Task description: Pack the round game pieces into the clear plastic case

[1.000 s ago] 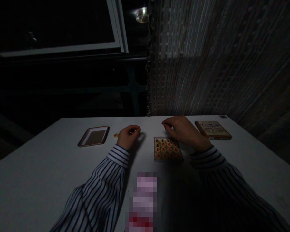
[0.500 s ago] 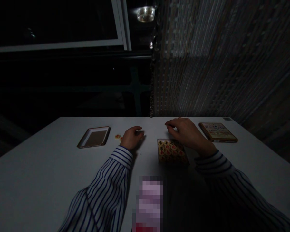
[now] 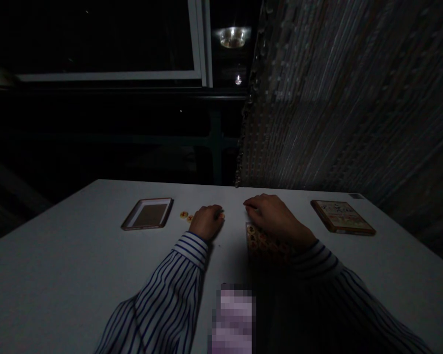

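Observation:
My left hand (image 3: 207, 222) is low over the white table, its fingers curled at a round game piece (image 3: 222, 216) that shows beside the fingertips. Two more round pieces with red marks, one of them (image 3: 183, 215) fully in view, lie just left of that hand. My right hand (image 3: 271, 216) is bent over the far edge of an open box (image 3: 254, 243) filled with rows of round pieces. Its thumb and fingers are close together, and anything between them is hidden. The hand and its shadow cover part of the box.
A shallow tray-like lid (image 3: 147, 214) lies at the left on the white table (image 3: 77, 255). A flat box with a printed cover (image 3: 341, 216) rests at the right. Behind the table are a bead curtain (image 3: 299, 123) and a dark window. A pixelated patch covers the near middle.
The view has shifted slightly. My left hand is now at a piece that was not visible there before. My right hand has moved a little left, closer to the left hand.

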The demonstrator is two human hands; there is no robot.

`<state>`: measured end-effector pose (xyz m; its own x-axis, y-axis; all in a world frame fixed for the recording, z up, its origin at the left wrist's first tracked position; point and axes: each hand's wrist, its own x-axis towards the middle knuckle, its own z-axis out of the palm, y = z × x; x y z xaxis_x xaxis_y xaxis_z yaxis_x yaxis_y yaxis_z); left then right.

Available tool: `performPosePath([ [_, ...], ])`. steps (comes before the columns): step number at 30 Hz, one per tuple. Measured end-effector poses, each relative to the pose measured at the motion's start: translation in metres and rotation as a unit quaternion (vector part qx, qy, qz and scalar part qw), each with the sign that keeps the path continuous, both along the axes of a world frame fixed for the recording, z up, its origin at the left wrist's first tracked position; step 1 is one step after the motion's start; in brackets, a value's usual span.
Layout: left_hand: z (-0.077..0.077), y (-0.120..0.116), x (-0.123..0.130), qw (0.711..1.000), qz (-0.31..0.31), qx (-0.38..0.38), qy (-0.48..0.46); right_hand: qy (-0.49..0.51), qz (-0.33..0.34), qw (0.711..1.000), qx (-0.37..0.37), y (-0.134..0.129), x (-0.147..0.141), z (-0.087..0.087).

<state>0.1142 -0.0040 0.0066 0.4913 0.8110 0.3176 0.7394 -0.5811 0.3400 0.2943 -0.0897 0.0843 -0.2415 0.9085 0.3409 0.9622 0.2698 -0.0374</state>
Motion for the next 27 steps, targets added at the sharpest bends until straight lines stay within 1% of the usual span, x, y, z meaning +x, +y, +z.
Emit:
performPosePath([
  [5,-0.0039,-0.0001,-0.0003,1.000,0.014,-0.004,0.000,-0.027,0.001,0.999,-0.044,-0.0007,-0.0009,-0.0073],
  [10,-0.0056,-0.0018,0.0006,1.000,0.015,-0.005,0.011,-0.038,0.001,0.997,-0.062,-0.0014,-0.0018,-0.0073],
  [20,-0.0080,-0.0024,0.0035,1.000,0.020,0.015,0.002,-0.029,0.000,0.998,-0.062,-0.0014,0.0006,-0.0069],
  [23,-0.0088,-0.0023,0.0033,1.000,0.012,0.015,-0.007,-0.031,0.003,0.998,-0.061,-0.0018,0.0004,-0.0066],
  [27,-0.0070,-0.0027,0.0036,1.000,0.012,0.018,-0.014,-0.032,0.006,0.998,-0.053,-0.0028,0.0004,-0.0065],
])
